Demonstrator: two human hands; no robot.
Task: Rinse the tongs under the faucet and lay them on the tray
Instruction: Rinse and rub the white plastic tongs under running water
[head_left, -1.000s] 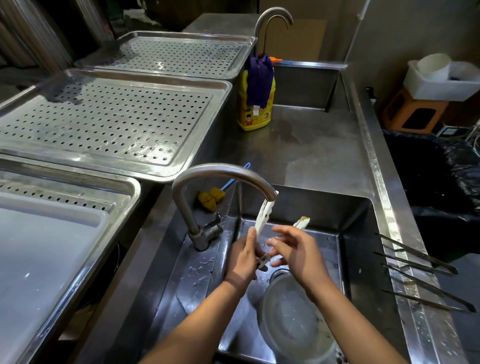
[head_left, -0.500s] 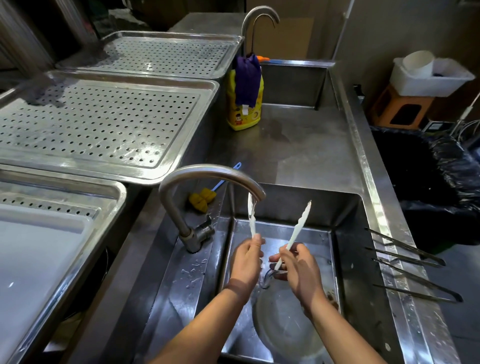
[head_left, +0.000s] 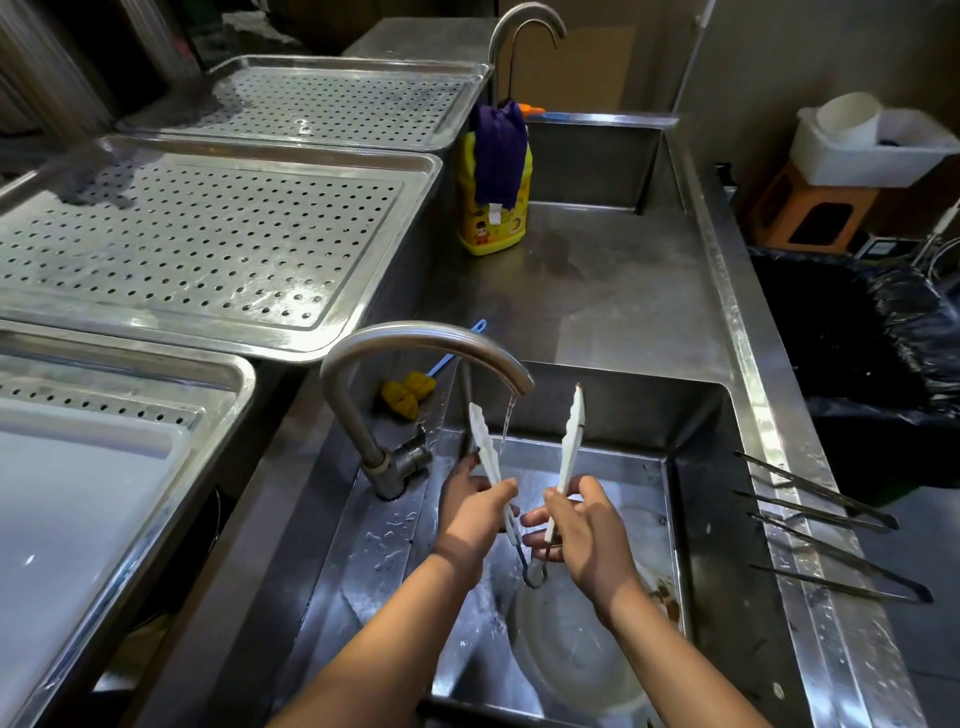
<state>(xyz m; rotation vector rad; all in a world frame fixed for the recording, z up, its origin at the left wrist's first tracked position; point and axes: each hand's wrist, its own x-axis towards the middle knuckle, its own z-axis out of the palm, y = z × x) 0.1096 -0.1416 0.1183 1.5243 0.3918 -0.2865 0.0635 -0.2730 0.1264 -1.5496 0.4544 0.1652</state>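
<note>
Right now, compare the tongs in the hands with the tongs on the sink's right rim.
The held tongs have white arms; the rim tongs are bare dark metal. The held tongs stand tips-up by the faucet, one arm in the left hand, one in the right hand; the rim tongs lie flat. Both have spread arms.

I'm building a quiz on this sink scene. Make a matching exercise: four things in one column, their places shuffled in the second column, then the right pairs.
Things
1. white tongs
2. yellow bottle
3. metal tongs
4. yellow sponge

Places
a. lying across the right rim of the sink
b. standing on the counter, a purple cloth draped over it
c. gripped by the left hand and right hand, at the stream of the faucet
d. lying on the counter behind the faucet's base

Pairs: 1-c, 2-b, 3-a, 4-d
</note>
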